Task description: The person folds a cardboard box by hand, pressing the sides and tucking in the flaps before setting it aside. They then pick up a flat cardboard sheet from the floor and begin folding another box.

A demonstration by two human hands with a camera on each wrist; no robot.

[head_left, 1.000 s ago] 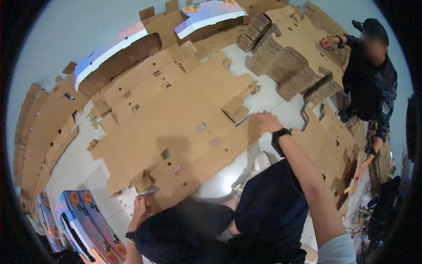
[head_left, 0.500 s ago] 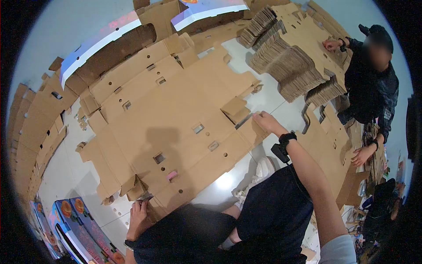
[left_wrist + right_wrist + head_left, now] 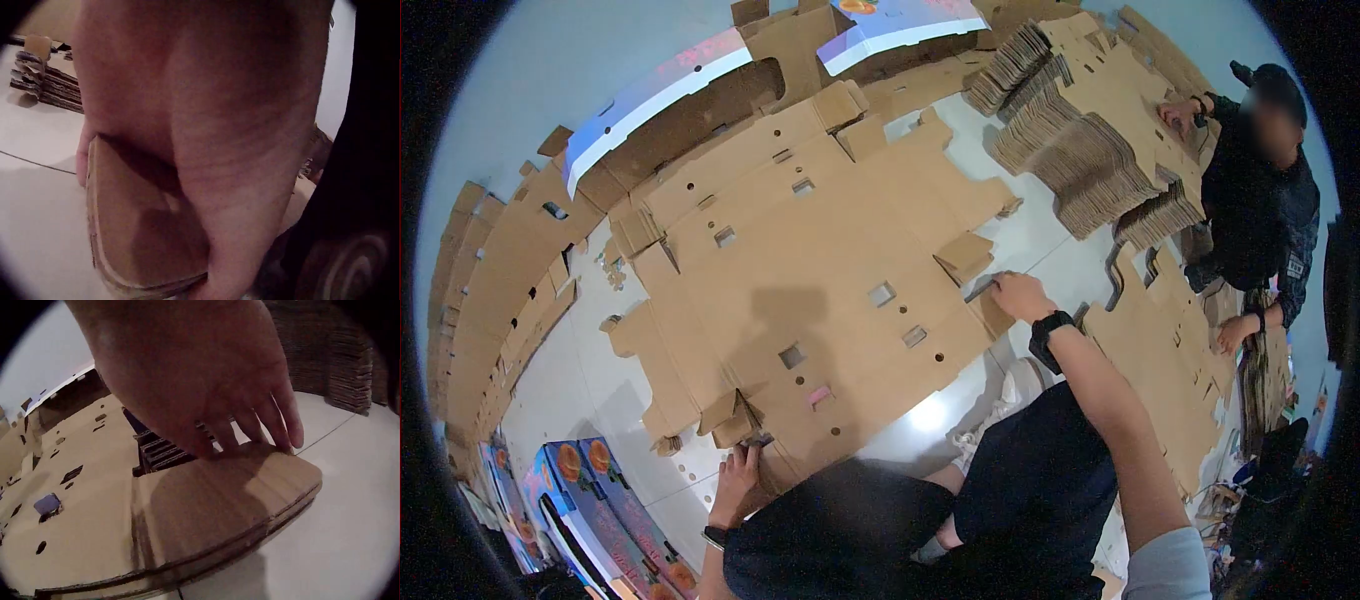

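Note:
A flat, die-cut cardboard box blank [image 3: 800,240] lies on top of others across the floor before me, with slots, round holes and upright folded flaps. At its near left corner, my left hand [image 3: 740,480] grips an end flap; the left wrist view shows rounded, layered cardboard [image 3: 144,219] between thumb and fingers. My right hand [image 3: 1025,300] holds the flap at the right end. In the right wrist view, its fingers curl over the far edge of the layered flap [image 3: 231,494], beside a cut-out.
Tall stacked cardboard blanks [image 3: 1080,160] stand at the back right, where another person [image 3: 1255,190] leans over them. More flat cardboard [image 3: 1160,370] lies right. Printed boxes [image 3: 605,510] sit at lower left. Cardboard with printed panels [image 3: 660,95] lines the wall.
My right hand has settled onto the right flap and my left hand has closed on the left one. The other person's lower hand has moved up. My head view has shifted slightly.

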